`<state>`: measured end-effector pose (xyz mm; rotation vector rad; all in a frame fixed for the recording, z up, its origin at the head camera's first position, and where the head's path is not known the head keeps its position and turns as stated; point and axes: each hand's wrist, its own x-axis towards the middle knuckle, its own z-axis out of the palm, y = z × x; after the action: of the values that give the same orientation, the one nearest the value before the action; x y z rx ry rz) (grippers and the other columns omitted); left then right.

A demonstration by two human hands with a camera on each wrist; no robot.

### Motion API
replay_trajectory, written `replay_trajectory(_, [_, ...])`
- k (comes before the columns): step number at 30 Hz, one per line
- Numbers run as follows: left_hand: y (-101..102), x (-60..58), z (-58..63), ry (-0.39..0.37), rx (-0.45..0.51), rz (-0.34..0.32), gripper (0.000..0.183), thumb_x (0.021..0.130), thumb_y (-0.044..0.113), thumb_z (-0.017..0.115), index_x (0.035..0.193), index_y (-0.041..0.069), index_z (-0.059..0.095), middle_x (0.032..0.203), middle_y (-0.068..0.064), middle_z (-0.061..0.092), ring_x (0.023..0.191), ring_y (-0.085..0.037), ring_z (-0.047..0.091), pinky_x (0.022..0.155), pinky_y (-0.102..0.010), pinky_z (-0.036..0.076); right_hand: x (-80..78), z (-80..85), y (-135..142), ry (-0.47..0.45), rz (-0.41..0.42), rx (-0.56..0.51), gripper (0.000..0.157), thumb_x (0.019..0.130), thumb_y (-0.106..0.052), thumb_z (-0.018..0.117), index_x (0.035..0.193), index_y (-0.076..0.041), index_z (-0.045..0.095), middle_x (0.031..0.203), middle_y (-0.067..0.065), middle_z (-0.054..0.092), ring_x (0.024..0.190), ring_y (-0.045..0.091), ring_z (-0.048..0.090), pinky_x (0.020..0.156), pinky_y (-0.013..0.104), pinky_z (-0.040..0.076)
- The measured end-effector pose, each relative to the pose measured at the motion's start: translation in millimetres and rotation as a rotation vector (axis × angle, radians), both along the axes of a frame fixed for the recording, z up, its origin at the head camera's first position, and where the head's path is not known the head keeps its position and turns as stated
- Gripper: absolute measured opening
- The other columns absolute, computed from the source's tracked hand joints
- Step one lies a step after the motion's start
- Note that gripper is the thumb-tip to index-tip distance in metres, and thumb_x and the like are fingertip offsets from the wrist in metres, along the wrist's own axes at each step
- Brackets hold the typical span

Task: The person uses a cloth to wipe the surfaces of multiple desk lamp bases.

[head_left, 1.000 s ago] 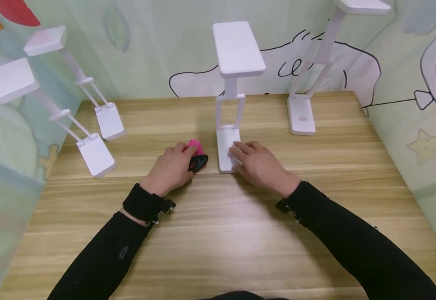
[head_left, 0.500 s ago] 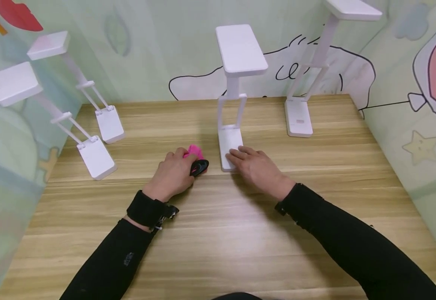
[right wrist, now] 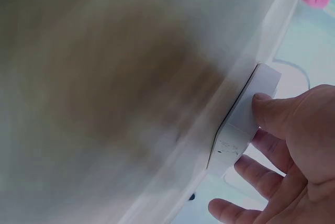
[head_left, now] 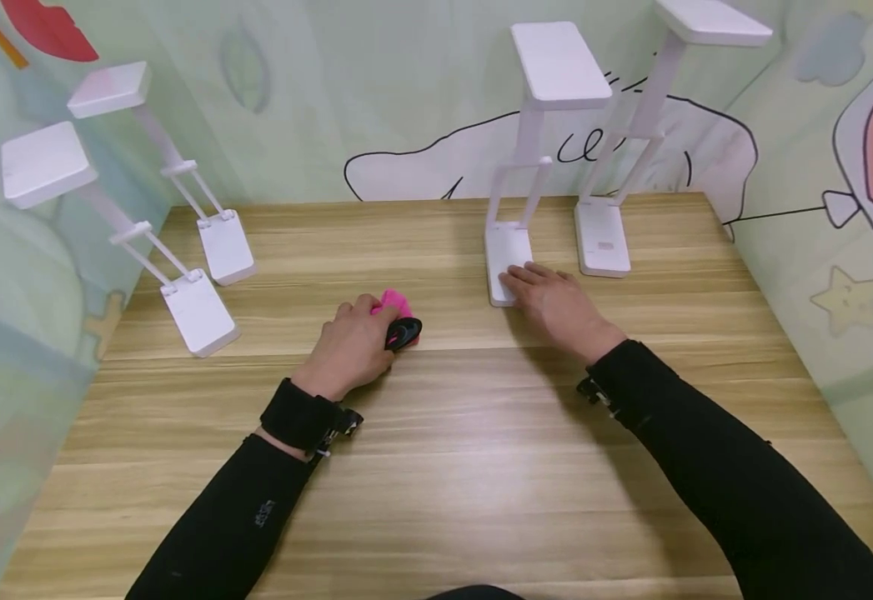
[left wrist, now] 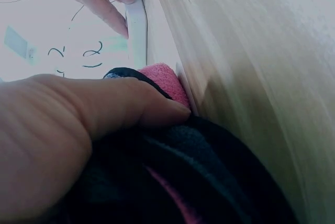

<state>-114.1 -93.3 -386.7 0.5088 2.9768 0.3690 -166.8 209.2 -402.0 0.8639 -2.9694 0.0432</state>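
My left hand (head_left: 353, 340) holds a bundled pink towelling cloth (head_left: 394, 304) with black edging on the table, left of centre. In the left wrist view, the thumb presses on the dark part of the cloth (left wrist: 165, 80). My right hand (head_left: 562, 307) grips the near end of the base of a white folding desk lamp (head_left: 509, 250), raised upright on its hinged arm. Fingers lie over the base's top; in the right wrist view, the thumb is against the edge of the lamp base (right wrist: 238, 124). The lamp's flat head tilts toward me.
A second white lamp (head_left: 603, 237) stands close to the right of the gripped one. Two more lamps stand at left, one nearer (head_left: 198, 312) and one behind it (head_left: 228, 246). The wooden table (head_left: 451, 467) meets printed curtain walls (head_left: 421, 92) at the back and sides.
My right hand has moved the middle lamp right and a little back, nearer the right-hand lamp. The left hand and the pink cloth have stayed almost in place.
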Motion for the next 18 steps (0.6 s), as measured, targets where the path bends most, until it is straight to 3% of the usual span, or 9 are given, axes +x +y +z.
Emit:
replay_trajectory(8, [-1,-1.3,-0.4,-0.002,-0.001,0.000,0.051,0.076,0.022,0.070,0.124,0.015,0.053,0.123,-0.018,0.050,0.095,-0.035,0.050,0.071,-0.051,0.052,-19.9,0.0,15,-0.040,-0.049,-0.053,0.045,0.091,-0.004,0.050,0.136,-0.006,0.047,0.141,0.018,0.048,0.129,0.040,0.042,0.099,0.060,0.039])
replay_trajectory(18, [-1,-3.6,-1.0,-0.023,0.021,0.023,0.056,0.075,0.022,0.070,0.127,0.018,0.050,0.123,-0.018,0.049,0.097,-0.036,0.050,0.073,-0.052,0.051,-32.5,-1.0,19,-0.053,-0.090,-0.065,0.042,0.094,-0.002,0.043,0.135,-0.006,0.048,0.140,0.019,0.048,0.128,0.041,0.042,0.098,0.061,0.040])
